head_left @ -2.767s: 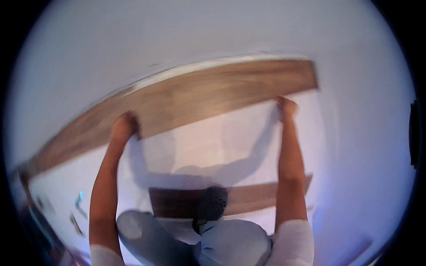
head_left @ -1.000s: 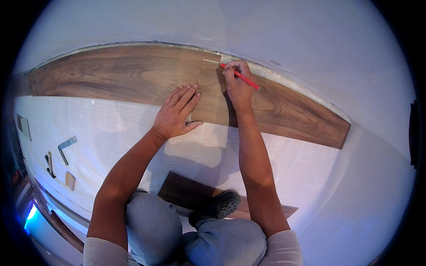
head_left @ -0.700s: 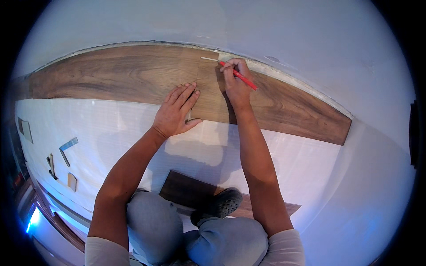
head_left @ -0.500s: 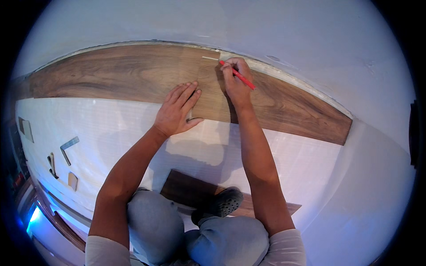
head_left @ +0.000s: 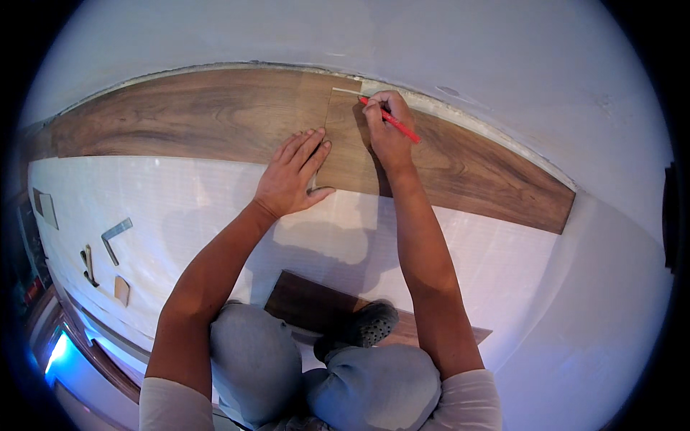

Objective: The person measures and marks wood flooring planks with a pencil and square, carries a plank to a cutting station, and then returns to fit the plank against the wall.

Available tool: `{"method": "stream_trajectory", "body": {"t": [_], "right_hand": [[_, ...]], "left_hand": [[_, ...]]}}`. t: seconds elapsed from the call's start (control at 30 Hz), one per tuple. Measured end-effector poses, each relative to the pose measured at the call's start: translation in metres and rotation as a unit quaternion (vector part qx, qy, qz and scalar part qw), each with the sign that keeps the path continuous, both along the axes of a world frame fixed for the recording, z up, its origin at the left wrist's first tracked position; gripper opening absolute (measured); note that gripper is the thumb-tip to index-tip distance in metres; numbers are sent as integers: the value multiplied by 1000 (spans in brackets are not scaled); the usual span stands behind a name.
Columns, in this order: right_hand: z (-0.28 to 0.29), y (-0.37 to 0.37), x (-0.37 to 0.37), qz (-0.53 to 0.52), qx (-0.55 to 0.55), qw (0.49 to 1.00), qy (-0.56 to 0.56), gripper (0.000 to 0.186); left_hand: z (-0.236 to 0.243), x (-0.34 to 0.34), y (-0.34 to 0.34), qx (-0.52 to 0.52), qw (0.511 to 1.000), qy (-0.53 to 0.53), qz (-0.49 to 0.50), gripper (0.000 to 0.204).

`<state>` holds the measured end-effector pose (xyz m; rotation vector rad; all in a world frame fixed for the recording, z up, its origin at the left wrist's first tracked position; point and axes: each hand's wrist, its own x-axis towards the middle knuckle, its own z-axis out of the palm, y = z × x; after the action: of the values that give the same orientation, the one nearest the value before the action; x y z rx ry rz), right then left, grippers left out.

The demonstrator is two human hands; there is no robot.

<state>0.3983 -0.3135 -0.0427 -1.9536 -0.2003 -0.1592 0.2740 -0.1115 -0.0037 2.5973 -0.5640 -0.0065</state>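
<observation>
My left hand (head_left: pixel 295 172) lies palm down with fingers spread, across the seam between two brown wood-look floor planks. The long left plank (head_left: pixel 180 118) runs along the foot of the wall, and the right plank (head_left: pixel 489 172) continues the row toward the corner. Gripped in my right hand (head_left: pixel 392 136) is a red pencil (head_left: pixel 404 128), its tip down near the planks' far edge. A short pale strip (head_left: pixel 346 90) shows just left of that tip. My right hand hides part of the plank beneath it.
White underlay (head_left: pixel 180 194) covers the floor on my side of the planks. A metal square (head_left: pixel 113 237), a cutter-like tool (head_left: pixel 88 266) and small offcuts (head_left: pixel 121 290) lie at left. A dark plank piece (head_left: pixel 305 302) sits by my shoe (head_left: pixel 370 323). The wall (head_left: pixel 467 43) rises beyond.
The view has shifted slightly, moving the scene a little to the right. My left hand still presses the planks, and my right hand keeps the pencil near the same far edge.
</observation>
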Motion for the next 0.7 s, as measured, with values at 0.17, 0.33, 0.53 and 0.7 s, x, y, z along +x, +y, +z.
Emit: {"method": "stream_trajectory", "body": {"t": [0.17, 0.33, 0.53, 0.7], "right_hand": [[-3, -6, 0, -10, 5, 1000, 23, 6], [1, -11, 5, -8, -8, 1000, 6, 6], [21, 14, -9, 32, -54, 985, 158, 17], [31, -21, -16, 57, 69, 984, 155, 13]], "left_hand": [[-2, 4, -7, -9, 1000, 2, -3, 82], [1, 8, -12, -16, 1000, 4, -2, 82], [-21, -18, 19, -54, 998, 21, 2, 83], [-2, -17, -5, -67, 997, -23, -27, 82]]}}
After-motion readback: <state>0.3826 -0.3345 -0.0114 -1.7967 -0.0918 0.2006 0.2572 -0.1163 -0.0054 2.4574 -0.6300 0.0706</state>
